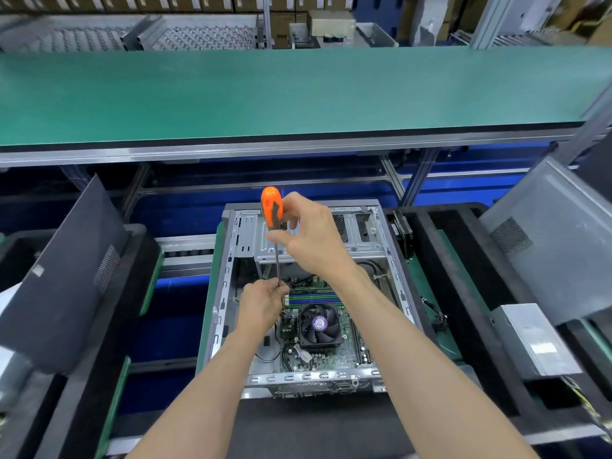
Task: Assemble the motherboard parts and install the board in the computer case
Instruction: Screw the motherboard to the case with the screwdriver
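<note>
An open grey computer case (228,260) lies flat in front of me. Inside it sits the green motherboard (334,356) with a black CPU fan (319,323) and RAM slots. My right hand (311,236) grips the orange-and-black handle of a screwdriver (272,207), which stands nearly upright over the board. My left hand (261,303) pinches the lower end of the screwdriver's shaft near the board's upper left corner. The tip is hidden behind my left hand.
A dark side panel (66,276) leans at the left. A grey panel (556,236) leans at the right, with a silver power supply (533,339) below it. A hard drive (402,230) stands by the case's right wall. A green shelf (298,94) runs across above.
</note>
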Available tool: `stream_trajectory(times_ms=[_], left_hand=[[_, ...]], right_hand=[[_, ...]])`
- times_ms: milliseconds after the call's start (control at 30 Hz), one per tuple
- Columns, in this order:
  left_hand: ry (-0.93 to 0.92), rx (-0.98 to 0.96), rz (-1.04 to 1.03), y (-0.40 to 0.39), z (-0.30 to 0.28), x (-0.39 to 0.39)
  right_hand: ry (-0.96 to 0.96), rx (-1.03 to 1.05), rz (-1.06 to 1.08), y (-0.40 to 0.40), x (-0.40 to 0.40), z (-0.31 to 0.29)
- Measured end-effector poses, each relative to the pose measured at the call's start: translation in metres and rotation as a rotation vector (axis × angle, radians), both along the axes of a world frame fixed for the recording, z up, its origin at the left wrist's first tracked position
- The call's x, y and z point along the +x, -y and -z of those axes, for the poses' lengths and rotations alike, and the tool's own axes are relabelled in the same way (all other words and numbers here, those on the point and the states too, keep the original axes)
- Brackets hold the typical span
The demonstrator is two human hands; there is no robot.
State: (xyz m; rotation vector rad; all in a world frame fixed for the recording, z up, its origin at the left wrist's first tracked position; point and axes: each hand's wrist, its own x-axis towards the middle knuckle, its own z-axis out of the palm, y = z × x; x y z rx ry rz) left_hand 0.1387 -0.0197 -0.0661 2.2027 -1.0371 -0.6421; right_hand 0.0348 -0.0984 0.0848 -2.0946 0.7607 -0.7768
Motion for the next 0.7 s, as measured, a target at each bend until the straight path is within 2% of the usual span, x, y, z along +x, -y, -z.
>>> stream_trajectory(times_ms=[233, 367, 533, 700], left_hand=[[0.050, 0.031, 0.055, 0.0023, -0.0011, -0.0017], [0.049, 0.034, 0.086, 0.0017, 0.0003, -0.0018], [0.062, 0.034, 0.048, 0.0014, 0.0006, -0.0011], [0.069, 0.056, 0.062, 0.0009, 0.0012, -0.0019]], right_hand=[[-0.057, -0.017, -0.015, 0.0004, 0.0000, 0.0099], [-0.150, -0.138, 0.064, 0.0006, 0.0041, 0.0073], [-0.057, -0.050, -0.034, 0.0029, -0.0009, 0.0058], [-0.146, -0.092, -0.020, 0.0072, 0.0008, 0.0021]])
